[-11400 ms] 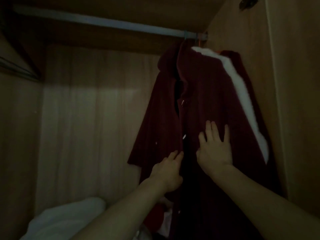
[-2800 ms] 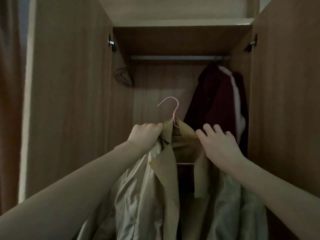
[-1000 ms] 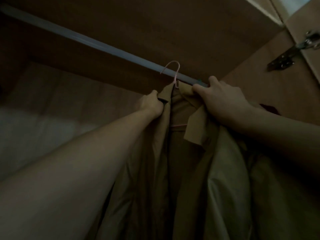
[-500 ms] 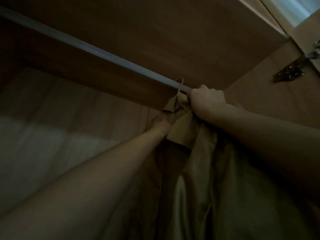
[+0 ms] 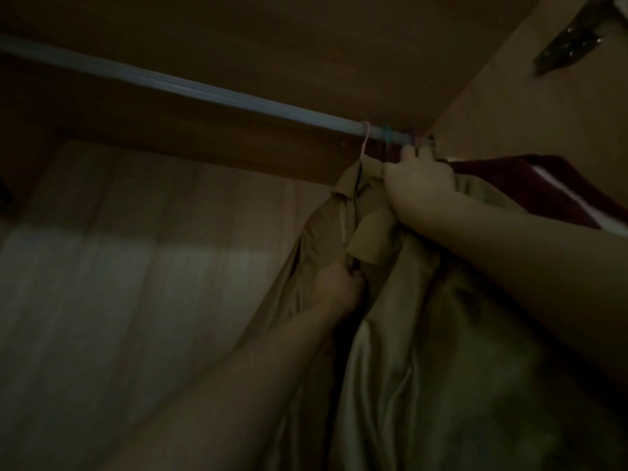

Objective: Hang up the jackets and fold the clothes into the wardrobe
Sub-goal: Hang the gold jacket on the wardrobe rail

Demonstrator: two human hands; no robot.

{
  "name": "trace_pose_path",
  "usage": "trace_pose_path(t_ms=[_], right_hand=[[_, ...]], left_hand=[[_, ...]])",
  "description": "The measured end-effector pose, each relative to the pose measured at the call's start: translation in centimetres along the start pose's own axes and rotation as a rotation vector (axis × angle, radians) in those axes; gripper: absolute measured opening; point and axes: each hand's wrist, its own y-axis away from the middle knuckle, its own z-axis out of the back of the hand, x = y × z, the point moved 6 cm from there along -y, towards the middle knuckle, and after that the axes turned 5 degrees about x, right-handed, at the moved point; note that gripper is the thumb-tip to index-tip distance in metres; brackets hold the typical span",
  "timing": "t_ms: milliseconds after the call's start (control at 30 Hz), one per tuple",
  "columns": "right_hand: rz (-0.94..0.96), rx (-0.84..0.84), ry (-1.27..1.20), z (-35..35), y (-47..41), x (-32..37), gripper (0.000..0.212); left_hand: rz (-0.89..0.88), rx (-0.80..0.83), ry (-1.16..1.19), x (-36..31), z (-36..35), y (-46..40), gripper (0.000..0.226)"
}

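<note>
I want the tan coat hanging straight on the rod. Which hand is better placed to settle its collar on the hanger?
The right hand: it grips the tan coat at the collar, just below the pink hanger hooked over the rod. The left hand holds fabric lower down.

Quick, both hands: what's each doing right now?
Left hand: grips the tan coat front.
Right hand: grips the coat's collar by the pink hanger.

Bare forearms, sleeveless, hands (image 5: 419, 180) ungloved
</note>
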Motion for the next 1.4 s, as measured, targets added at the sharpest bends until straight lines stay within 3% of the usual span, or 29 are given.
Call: trace_pose_path(t_ms=[100,200,267,400,533,600,767,933,1233,1400], right_hand=[[0.023,-0.094,0.074,-1.6,1.9,0.5,0.046],[0.025,-0.066,0.139,-4.3,5.5,1.5,0.062],[0.036,0.020,0.157,-6.4,8.8,2.4,0.066],[0.094,0.197,0.060,-9.5,17.7,4.4,0.070],[0.110,0.413,-0.087,-10.2,26.7,5.9,0.073],[0.135,0.470,-0.095,-9.8,30.8,6.7,0.075],[0.146,0.588,-0.074,-6.0,40.3,7.4,0.073],[0.266,0.905,-0.182,-1.4,49.4,7.6,0.072],[0.320,0.831,-0.316,11.8,56.6,2.6,0.056],[0.114,0.884,-0.273,17.2,61.0,-4.1,0.057]], left_hand=[[0.053,0.132,-0.009,0.7,-3.2,2.7,0.023],[-0.011,0.253,0.049,2.5,-4.8,6.0,0.051],[-0.051,0.280,0.063,3.8,-5.0,8.7,0.052],[-0.106,0.355,-0.278,5.2,-3.9,13.2,0.046],[-0.189,0.778,-0.608,6.5,-2.4,20.9,0.051],[-0.219,0.877,-0.757,7.1,-1.1,24.9,0.055],[-0.252,0.781,-0.761,7.4,2.1,34.4,0.058],[-0.198,0.781,-0.652,6.9,4.2,43.6,0.063],[-0.154,0.680,-0.458,-0.6,7.1,52.0,0.074],[-0.254,0.648,-0.379,-8.2,6.5,55.8,0.071]])
